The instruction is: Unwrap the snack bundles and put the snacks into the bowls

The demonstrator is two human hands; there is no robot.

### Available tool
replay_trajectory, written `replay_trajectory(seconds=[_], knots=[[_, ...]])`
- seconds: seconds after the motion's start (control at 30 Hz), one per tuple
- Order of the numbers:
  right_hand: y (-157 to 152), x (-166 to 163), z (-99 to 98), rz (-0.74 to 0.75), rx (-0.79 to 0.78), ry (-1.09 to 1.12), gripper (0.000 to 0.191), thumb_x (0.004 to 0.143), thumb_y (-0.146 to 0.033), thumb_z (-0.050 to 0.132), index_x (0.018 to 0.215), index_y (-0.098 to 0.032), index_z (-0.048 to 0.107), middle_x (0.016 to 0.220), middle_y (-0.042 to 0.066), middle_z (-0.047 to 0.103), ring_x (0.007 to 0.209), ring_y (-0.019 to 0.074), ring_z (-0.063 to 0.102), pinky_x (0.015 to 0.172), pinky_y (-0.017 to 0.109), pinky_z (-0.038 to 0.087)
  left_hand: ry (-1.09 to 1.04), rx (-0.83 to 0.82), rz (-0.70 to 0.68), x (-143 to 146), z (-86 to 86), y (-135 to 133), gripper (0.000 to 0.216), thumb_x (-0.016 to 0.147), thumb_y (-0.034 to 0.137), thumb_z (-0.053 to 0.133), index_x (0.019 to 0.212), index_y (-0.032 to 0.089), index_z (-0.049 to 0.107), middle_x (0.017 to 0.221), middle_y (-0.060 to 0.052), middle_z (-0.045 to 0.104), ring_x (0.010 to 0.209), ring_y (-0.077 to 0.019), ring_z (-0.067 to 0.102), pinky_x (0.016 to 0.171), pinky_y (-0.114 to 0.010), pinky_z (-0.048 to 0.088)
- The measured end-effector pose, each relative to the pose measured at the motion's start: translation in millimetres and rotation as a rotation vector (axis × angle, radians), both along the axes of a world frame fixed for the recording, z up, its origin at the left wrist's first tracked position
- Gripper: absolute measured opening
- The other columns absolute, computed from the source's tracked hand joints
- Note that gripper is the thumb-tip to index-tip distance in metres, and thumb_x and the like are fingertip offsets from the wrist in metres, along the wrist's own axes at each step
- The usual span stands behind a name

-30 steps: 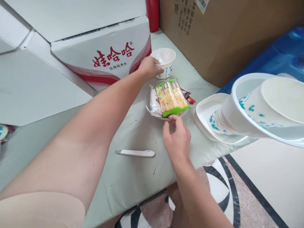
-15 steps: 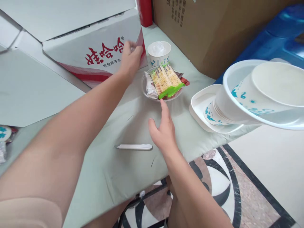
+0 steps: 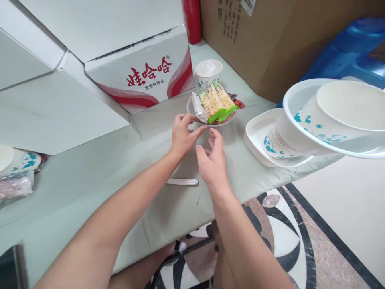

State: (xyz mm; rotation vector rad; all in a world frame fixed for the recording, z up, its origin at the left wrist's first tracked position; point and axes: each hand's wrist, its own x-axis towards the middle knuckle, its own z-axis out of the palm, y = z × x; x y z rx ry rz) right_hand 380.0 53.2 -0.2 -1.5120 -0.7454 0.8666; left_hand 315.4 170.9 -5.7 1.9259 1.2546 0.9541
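A clear shallow bowl [image 3: 190,105] holds wrapped snacks, among them two yellow-and-green packets [image 3: 217,102] on top and a white-wrapped one [image 3: 199,108] at the left. At the bowl's near left rim is my left hand [image 3: 184,134], its fingers apart and nothing held. Whether its fingertips touch the rim I cannot tell. Just right of it, in front of the bowl, my right hand [image 3: 212,158] is open and empty with curved fingers. A slim white-handled tool [image 3: 185,182] lies on the cloth, its left end behind my left forearm.
Behind the bowl stands a paper cup [image 3: 208,72] with clear plastic inside. A white printed carton [image 3: 144,86] is at the back left, a brown carton [image 3: 255,48] at the back right. Stacked paper cups [image 3: 278,144] and a white basin [image 3: 291,94] rest at the right table edge.
My left hand has come down from in front of the white carton to the bowl's near rim. My right hand has drawn slightly back from the bowl. The view has shifted left.
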Motion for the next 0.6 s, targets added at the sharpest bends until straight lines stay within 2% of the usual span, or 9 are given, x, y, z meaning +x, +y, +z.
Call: replay_trajectory(seconds=[0.1, 0.23, 0.6], knots=[[2, 5, -2.7, -0.025, -0.008, 0.023, 0.060, 0.085, -0.032, 0.056, 0.144, -0.024, 0.044, 0.155, 0.016, 0.050, 0.147, 0.0304, 0.049, 0.115, 0.052, 0.047, -0.059, -0.036, 0.048, 7, -1.8, 4, 0.028, 0.076, 0.028, 0.082, 0.099, 0.023, 0.067, 0.112, -0.005, 0.060, 0.098, -0.0198, 0.070, 0.076, -0.031, 0.060], [0, 11, -6.6, -0.041, 0.009, 0.027, 0.055, 0.086, -0.034, 0.055, 0.140, -0.024, 0.045, 0.155, 0.017, 0.049, 0.146, 0.0293, 0.050, 0.114, 0.050, 0.048, -0.063, -0.017, 0.060, 18, -5.7, 16, 0.025, 0.075, 0.028, 0.083, 0.092, 0.022, 0.066, 0.100, -0.002, 0.062, 0.079, -0.0155, 0.068, 0.087, -0.037, 0.058], [-2, 10, -3.8, -0.046, -0.010, 0.033, 0.049, 0.087, -0.034, 0.054, 0.135, -0.024, 0.046, 0.158, 0.015, 0.047, 0.147, 0.0296, 0.049, 0.116, 0.051, 0.046, -0.085, 0.003, 0.112, 68, -5.4, 75, 0.027, 0.075, 0.023, 0.085, 0.081, 0.023, 0.058, 0.080, 0.002, 0.059, 0.077, -0.0169, 0.062, 0.085, -0.036, 0.050]])
